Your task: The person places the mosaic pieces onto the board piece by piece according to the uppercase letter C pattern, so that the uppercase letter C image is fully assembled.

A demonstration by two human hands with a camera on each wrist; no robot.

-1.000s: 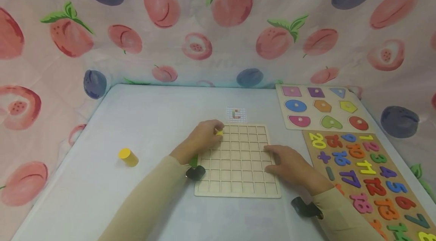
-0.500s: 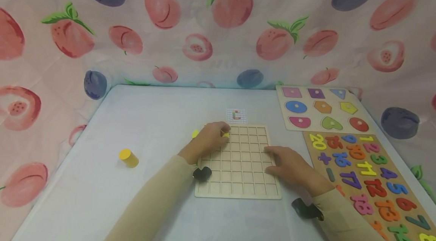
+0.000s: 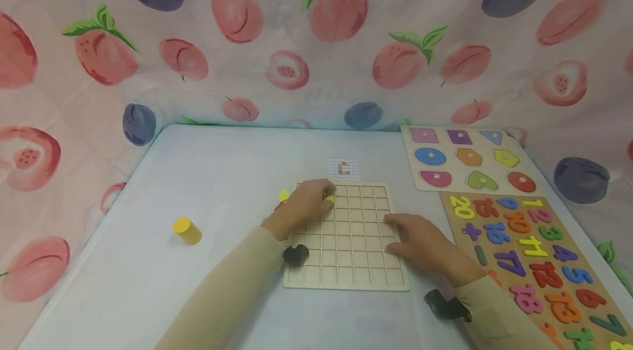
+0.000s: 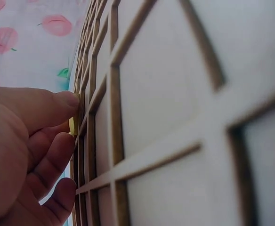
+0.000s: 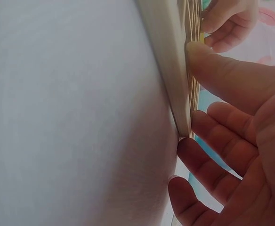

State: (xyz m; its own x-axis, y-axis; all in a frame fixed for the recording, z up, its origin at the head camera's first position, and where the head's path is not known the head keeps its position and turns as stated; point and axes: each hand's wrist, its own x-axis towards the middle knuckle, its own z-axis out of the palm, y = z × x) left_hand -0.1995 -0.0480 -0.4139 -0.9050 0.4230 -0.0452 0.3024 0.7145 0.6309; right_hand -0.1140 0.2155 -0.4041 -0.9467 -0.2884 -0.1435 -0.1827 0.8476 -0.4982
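A light wooden grid board [image 3: 351, 240] lies flat in the middle of the table. My left hand [image 3: 305, 201] reaches over its upper left part. Thumb and fingers pinch a small yellow piece [image 3: 328, 198] close over the cells of the second row; in the left wrist view only a sliver of this yellow piece [image 4: 72, 126] shows between the fingertips. My right hand [image 3: 420, 243] rests against the board's right edge, thumb and index finger spread apart along it. In the right wrist view the thumb [image 5: 217, 70] touches the rim, with the other fingers loosely bent beside it.
A small pattern card [image 3: 343, 170] lies behind the board. Left stands a yellow cylinder [image 3: 187, 231]. Another yellow piece [image 3: 284, 195] peeks out behind my left hand. On the right lie a shape puzzle [image 3: 445, 181] and a number puzzle [image 3: 487, 234].
My left hand has moved a little rightward over the board with the yellow piece, uncovering another yellow piece at the board's left. The right hand has stayed at the edge.
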